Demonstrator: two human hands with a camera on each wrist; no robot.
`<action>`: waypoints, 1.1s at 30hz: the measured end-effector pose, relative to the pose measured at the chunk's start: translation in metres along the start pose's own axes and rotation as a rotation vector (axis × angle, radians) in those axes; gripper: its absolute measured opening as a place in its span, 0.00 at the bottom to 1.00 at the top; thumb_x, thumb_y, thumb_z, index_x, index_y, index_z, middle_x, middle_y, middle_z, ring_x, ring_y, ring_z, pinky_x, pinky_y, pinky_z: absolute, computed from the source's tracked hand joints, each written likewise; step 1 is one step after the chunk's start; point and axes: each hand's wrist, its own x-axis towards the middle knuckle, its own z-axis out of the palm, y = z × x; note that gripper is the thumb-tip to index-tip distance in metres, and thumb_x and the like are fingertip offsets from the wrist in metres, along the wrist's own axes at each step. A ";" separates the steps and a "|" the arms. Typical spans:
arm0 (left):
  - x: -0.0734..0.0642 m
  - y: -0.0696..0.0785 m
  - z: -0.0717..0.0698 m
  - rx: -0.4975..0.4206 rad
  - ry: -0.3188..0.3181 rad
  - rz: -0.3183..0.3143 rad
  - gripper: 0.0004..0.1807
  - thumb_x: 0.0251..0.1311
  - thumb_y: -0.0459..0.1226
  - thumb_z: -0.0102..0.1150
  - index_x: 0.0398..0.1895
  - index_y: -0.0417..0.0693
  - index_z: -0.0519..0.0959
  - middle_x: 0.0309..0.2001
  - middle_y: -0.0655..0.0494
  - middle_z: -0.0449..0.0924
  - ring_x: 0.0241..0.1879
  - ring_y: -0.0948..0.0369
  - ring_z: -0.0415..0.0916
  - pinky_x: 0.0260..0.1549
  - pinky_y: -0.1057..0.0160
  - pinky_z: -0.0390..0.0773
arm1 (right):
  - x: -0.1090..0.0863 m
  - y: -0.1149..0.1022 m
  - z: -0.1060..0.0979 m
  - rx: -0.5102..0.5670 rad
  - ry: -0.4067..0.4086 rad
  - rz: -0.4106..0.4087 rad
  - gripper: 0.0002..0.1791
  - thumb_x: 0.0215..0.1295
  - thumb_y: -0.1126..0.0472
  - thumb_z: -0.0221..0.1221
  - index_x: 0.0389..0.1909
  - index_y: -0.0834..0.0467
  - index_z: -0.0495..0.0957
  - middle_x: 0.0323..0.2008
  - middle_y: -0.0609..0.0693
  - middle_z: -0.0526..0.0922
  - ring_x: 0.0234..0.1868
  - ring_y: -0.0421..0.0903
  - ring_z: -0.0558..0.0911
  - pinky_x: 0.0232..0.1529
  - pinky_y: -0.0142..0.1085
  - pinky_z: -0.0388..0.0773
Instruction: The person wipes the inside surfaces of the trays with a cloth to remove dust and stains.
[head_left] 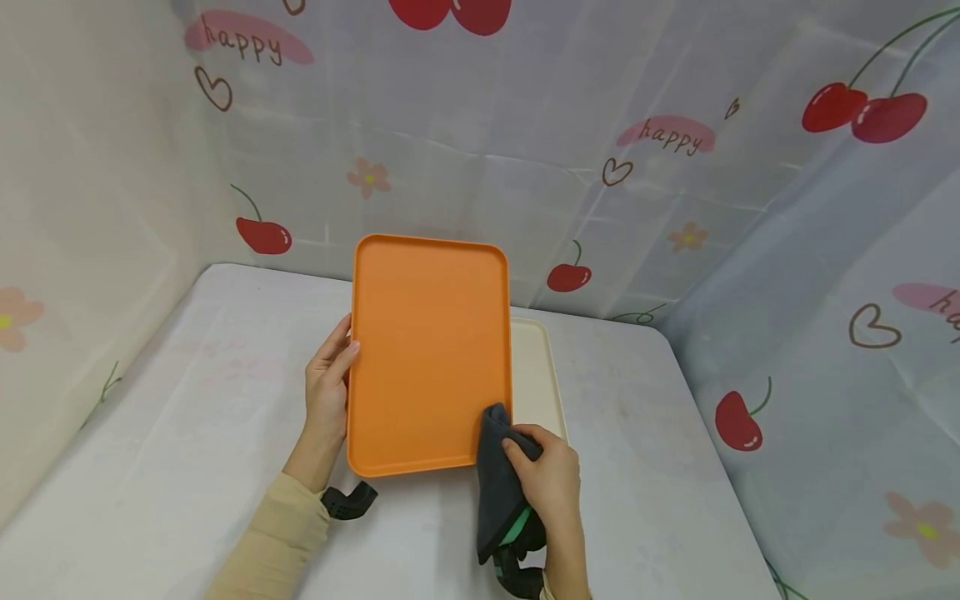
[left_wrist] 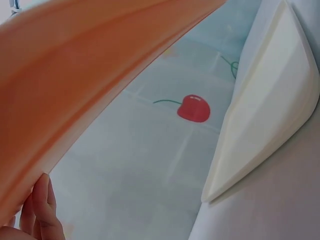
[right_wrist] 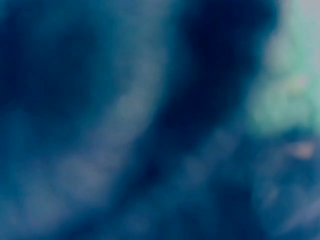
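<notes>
An orange tray (head_left: 431,350) is held up off the table, its flat inner face toward the head camera. My left hand (head_left: 330,375) grips its left edge, thumb on the rim; the left wrist view shows fingers (left_wrist: 45,205) against the orange tray (left_wrist: 75,80). In my right hand (head_left: 551,467) is a dark grey cloth (head_left: 497,475) with a green patch, pinched between thumb and fingers at the tray's lower right corner. Dark blurred cloth (right_wrist: 150,120) fills the right wrist view. Behind the orange tray a cream tray (head_left: 536,375) lies on the table, partly hidden.
The white-covered table (head_left: 637,467) spreads around both trays. A curtain (head_left: 480,108) printed with cherries, hearts and flowers rises behind the table and along its sides. Black wrist-camera mounts (head_left: 349,502) sit at both wrists.
</notes>
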 end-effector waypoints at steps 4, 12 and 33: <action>0.001 -0.001 -0.001 0.014 0.008 -0.008 0.25 0.71 0.35 0.52 0.71 0.48 0.68 0.45 0.60 0.76 0.42 0.67 0.79 0.44 0.71 0.81 | 0.001 0.001 -0.003 0.017 0.014 -0.021 0.10 0.59 0.56 0.67 0.42 0.50 0.87 0.42 0.53 0.88 0.43 0.54 0.85 0.44 0.50 0.81; 0.006 0.006 -0.017 -0.014 0.092 -0.039 0.26 0.69 0.35 0.54 0.70 0.49 0.68 0.45 0.59 0.76 0.43 0.66 0.78 0.43 0.72 0.80 | 0.013 0.016 -0.023 0.126 0.061 -0.056 0.12 0.60 0.56 0.67 0.45 0.52 0.86 0.43 0.54 0.87 0.43 0.52 0.85 0.43 0.43 0.82; 0.036 0.025 -0.108 0.035 0.139 -0.288 0.34 0.67 0.39 0.58 0.74 0.61 0.59 0.78 0.66 0.46 0.49 0.76 0.72 0.42 0.77 0.78 | 0.105 0.147 -0.105 -0.033 0.091 0.132 0.25 0.68 0.47 0.59 0.58 0.59 0.78 0.60 0.66 0.76 0.60 0.65 0.74 0.57 0.58 0.71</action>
